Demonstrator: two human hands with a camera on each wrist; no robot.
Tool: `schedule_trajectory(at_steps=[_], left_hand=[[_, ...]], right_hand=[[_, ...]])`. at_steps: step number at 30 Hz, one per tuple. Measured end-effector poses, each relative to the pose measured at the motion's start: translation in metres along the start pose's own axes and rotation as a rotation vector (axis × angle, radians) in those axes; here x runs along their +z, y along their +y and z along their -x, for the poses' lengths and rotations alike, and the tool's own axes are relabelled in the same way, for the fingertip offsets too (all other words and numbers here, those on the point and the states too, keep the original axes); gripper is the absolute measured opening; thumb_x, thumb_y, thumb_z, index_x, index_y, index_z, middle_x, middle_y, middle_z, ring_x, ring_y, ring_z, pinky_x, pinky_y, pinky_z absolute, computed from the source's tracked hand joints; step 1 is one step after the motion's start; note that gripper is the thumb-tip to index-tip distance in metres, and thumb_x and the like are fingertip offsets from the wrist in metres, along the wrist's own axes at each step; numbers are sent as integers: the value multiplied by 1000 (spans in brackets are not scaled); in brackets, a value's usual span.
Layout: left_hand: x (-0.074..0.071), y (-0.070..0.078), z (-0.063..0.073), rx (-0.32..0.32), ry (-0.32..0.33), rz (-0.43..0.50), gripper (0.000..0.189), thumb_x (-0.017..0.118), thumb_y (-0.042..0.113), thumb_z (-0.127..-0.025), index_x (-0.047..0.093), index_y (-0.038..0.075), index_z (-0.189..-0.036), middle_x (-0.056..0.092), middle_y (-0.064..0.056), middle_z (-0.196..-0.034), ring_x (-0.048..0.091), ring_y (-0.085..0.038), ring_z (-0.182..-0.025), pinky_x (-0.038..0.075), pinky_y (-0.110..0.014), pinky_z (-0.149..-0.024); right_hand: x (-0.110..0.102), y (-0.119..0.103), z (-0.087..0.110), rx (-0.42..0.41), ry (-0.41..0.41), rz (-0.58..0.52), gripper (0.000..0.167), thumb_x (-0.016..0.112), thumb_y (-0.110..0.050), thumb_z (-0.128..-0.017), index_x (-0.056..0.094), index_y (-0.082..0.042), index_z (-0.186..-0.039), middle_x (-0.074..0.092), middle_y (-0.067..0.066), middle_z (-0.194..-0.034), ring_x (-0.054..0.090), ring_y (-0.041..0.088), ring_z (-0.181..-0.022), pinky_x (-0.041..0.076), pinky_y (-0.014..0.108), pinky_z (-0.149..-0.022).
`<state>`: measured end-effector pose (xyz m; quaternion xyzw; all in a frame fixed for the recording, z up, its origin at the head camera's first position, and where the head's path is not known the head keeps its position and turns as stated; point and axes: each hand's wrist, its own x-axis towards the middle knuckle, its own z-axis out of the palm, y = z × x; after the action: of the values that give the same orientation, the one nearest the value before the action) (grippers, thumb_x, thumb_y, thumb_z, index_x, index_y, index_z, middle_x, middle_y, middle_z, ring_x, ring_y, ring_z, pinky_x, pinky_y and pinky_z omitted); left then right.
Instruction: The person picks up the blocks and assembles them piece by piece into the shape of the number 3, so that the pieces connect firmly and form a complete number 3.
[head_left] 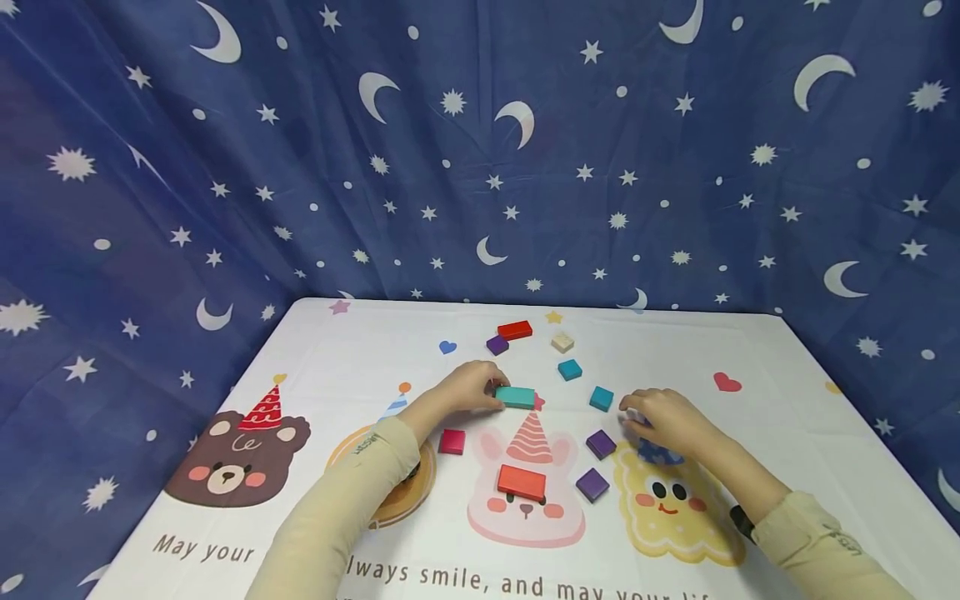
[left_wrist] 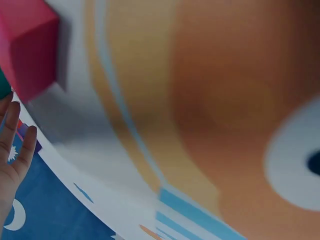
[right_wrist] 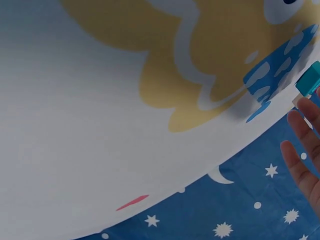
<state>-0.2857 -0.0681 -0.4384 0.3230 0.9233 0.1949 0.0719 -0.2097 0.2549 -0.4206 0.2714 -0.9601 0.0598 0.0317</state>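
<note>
My left hand (head_left: pixel 470 386) pinches the left end of a teal rectangular block (head_left: pixel 516 397) between thumb and fingers, low over the middle of the table. In the left wrist view only a sliver of that block shows at the left edge, beside the fingers. My right hand (head_left: pixel 664 417) holds nothing; its fingers are loosely bent just to the right of a blue block (head_left: pixel 602 398). Two purple blocks, one (head_left: pixel 601 444) behind the other (head_left: pixel 592 484), lie to the left of this hand. Nearest my left forearm is a crimson block (head_left: pixel 452 442).
An orange-red block (head_left: pixel 522 482) lies on the rabbit print in front. Farther back are a long red block (head_left: pixel 514 330), a purple block (head_left: pixel 497 345), a beige block (head_left: pixel 562 342) and another blue block (head_left: pixel 570 369). A starry blue curtain (head_left: pixel 450 217) hangs behind the printed white tablecloth (head_left: pixel 660 350).
</note>
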Motion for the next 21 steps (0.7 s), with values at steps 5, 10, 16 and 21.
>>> schedule_trajectory(at_steps=[5, 10, 16, 21], left_hand=[[-2, -6, 7, -2, 23, 49, 33, 77, 20, -77, 70, 8, -107, 66, -3, -94, 53, -13, -83, 46, -29, -82], [-6, -10, 11, 23, 47, 86, 32, 77, 18, -77, 70, 6, -106, 67, -6, -93, 57, -16, -85, 47, -27, -80], [-4, -16, 11, 62, 46, 125, 31, 77, 17, -77, 71, 5, -105, 68, -7, -94, 57, -15, -85, 46, -24, -80], [0, -19, 11, 77, 42, 117, 30, 77, 16, -77, 71, 5, -104, 68, -6, -97, 57, -13, -87, 47, -26, -84]], right_hand=[[0, 0, -1, -23, 9, -3, 15, 72, -13, -80, 69, -7, -94, 71, 6, -90, 67, 23, -82, 53, 44, -79], [1, -1, -2, -49, 21, -14, 15, 72, -12, -80, 69, -7, -93, 71, 6, -89, 67, 22, -81, 54, 43, -78], [2, -3, -4, -36, 23, -9, 15, 72, -12, -80, 69, -6, -93, 70, 6, -87, 66, 20, -77, 54, 42, -76], [3, -5, -5, 10, 46, 10, 16, 71, -14, -80, 68, -4, -93, 70, 7, -85, 65, 20, -74, 54, 43, -75]])
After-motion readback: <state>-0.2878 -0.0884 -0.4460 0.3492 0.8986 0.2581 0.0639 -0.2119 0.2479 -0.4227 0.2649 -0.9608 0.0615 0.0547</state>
